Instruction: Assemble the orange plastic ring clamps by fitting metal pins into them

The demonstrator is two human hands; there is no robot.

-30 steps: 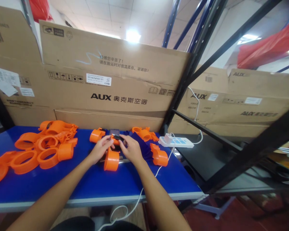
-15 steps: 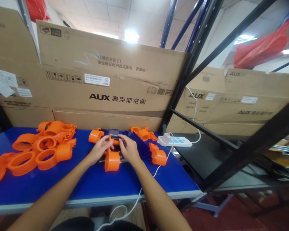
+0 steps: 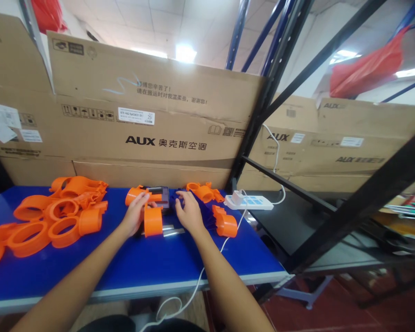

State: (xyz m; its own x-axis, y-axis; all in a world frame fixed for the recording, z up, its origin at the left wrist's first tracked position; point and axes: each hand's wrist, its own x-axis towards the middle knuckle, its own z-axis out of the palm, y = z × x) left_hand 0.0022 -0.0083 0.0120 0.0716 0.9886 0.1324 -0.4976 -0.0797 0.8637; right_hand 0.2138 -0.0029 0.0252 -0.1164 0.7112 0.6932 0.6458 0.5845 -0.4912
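My left hand (image 3: 135, 215) is closed on an orange plastic ring-shaped part (image 3: 153, 223), its band hanging below the fingers and an arm reaching right. My right hand (image 3: 189, 213) is apart from it, fingers spread and slightly curled over dark blue material (image 3: 207, 213). Behind the held part lies a dark rectangular case (image 3: 165, 197), partly covered. Another orange ring part (image 3: 133, 195) rests just past my left fingers. Thin silvery strips (image 3: 173, 231) lie on the blue tabletop between my hands.
A pile of orange ring parts (image 3: 31, 237) covers the table's left. More orange parts (image 3: 226, 223) lie to the right, near a white power strip (image 3: 259, 203) whose cable (image 3: 198, 287) drops over the front edge. Cardboard (image 3: 141, 161) walls the back; a black rack post (image 3: 252, 124) stands right.
My right hand has let go of the orange part and moved slightly right. My left hand has shifted left with it, and a small black piece seen at its top no longer shows there.
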